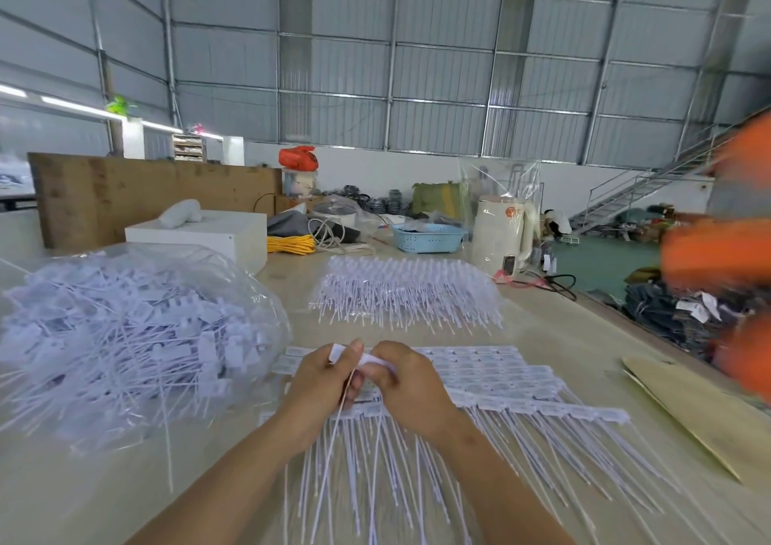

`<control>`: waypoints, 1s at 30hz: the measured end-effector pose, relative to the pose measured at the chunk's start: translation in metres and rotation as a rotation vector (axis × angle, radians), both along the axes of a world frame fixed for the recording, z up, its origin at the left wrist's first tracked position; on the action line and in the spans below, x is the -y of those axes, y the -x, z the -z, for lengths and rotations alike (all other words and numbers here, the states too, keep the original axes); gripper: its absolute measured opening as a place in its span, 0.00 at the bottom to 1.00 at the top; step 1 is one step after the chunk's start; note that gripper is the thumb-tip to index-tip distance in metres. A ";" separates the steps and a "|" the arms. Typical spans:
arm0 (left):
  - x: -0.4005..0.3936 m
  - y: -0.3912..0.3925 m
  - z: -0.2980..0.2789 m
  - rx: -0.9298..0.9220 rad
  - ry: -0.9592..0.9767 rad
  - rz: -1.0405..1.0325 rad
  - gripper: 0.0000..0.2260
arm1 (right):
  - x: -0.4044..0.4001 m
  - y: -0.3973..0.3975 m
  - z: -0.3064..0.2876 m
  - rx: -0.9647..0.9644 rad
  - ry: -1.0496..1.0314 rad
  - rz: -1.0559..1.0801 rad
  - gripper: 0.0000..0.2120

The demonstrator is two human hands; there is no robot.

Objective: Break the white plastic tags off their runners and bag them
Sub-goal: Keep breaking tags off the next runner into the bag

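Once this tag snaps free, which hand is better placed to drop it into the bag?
Probably the left hand: it pinches the white tag with the right hand, and the clear bag lies on its side.

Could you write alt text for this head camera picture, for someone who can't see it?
Seen from above, a person's left hand and right hand pinch a white plastic tag over rows of tags on a table. A clear bag of loose tags lies to the left.
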State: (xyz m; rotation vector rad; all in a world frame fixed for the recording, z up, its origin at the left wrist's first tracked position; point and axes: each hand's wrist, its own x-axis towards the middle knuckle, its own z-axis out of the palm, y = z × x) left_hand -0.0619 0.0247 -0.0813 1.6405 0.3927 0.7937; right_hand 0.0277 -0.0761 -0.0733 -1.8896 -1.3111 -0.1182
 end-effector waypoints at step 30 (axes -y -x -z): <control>-0.002 -0.002 0.000 0.023 -0.511 -0.190 0.17 | 0.003 -0.003 -0.002 -0.079 0.048 -0.086 0.09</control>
